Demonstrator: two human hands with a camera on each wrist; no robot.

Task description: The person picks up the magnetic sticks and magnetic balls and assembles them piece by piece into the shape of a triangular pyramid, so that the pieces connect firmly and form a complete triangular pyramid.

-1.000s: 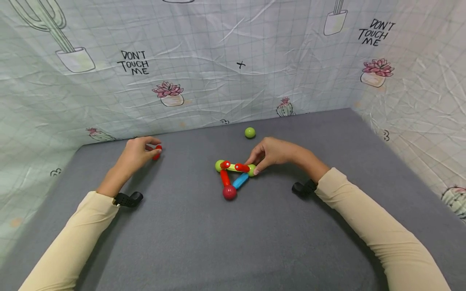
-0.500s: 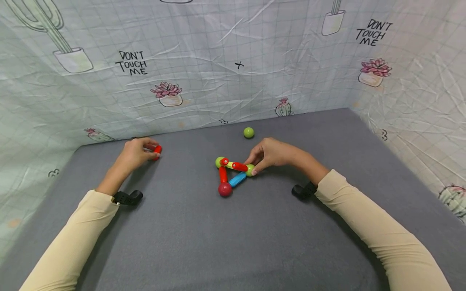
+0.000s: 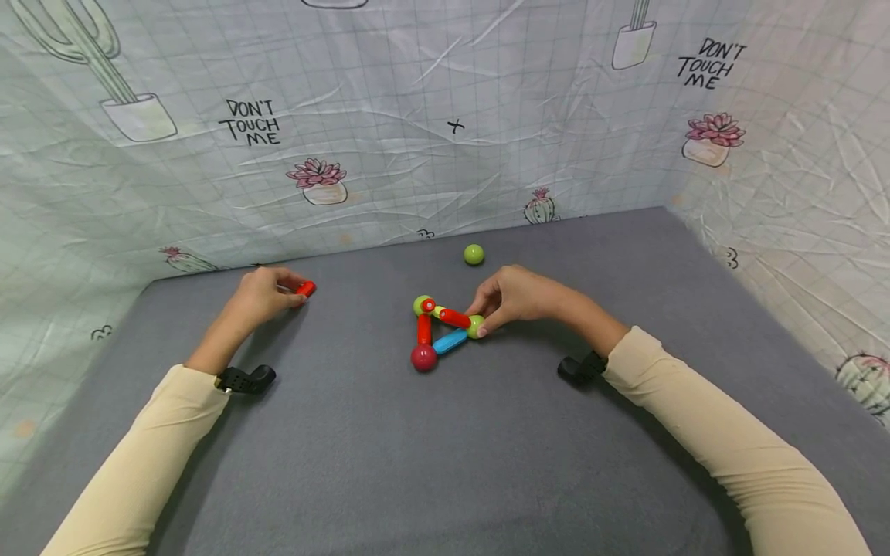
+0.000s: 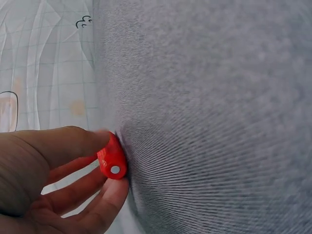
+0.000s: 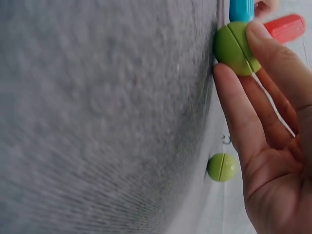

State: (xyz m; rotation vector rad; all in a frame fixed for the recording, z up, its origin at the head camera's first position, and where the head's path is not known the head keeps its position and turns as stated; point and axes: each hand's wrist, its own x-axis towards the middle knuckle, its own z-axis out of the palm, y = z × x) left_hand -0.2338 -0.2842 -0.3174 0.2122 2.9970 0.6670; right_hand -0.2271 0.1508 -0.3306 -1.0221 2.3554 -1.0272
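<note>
My left hand pinches a red magnetic rod between thumb and fingertips, low over the grey table; a silver dot shows on the rod's end. My right hand grips a green ball, one corner of a triangle of magnetic rods and balls. A second green ball and a dark red ball form the other corners. A red rod, a blue rod and a mostly covered yellow-green rod join them. From each green corner a further red rod slants up.
A loose green ball lies behind the triangle, near the table's back edge. A patterned cloth hangs along the back and sides of the grey table.
The triangle has turned clockwise about the corner in my right hand, its dark red ball swinging left. The rod in my left hand has tipped toward the right.
</note>
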